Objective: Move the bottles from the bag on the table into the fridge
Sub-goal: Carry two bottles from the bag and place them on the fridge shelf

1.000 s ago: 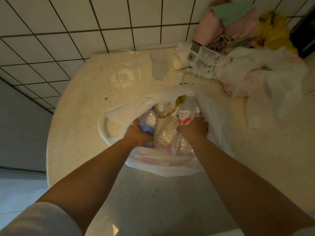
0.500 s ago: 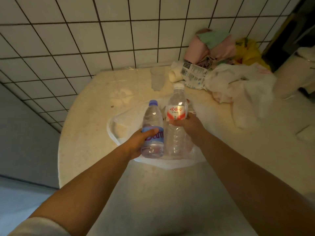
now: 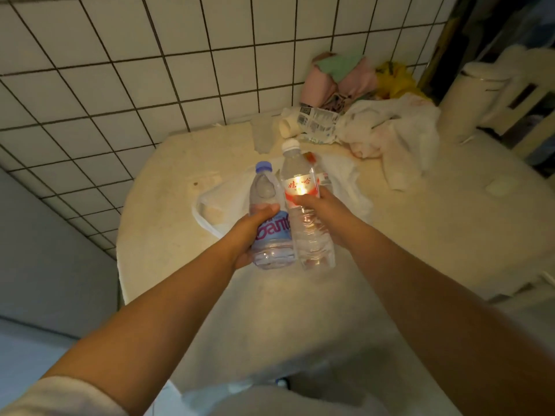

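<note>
Both bottles lifted higher and nearer the camera than half a second ago, now clear of the white bag (image 3: 345, 181) on the table (image 3: 450, 235). Left hand (image 3: 249, 232) wraps the blue-capped bottle (image 3: 270, 217), blue label, clear. Right hand (image 3: 324, 214) grips the white-capped bottle (image 3: 303, 205), red-and-white label, taller. Bottles upright, touching side by side. Third bottle (image 3: 322, 178) pokes from the bag at 1 o'clock behind them.

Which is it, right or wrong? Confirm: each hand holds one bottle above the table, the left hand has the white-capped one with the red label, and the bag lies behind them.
Wrong on one point. In the head view the left hand grips the blue-capped bottle with the blue label; the right hand holds the white-capped, red-labelled bottle. Both are above the table, the bag behind them.
</note>
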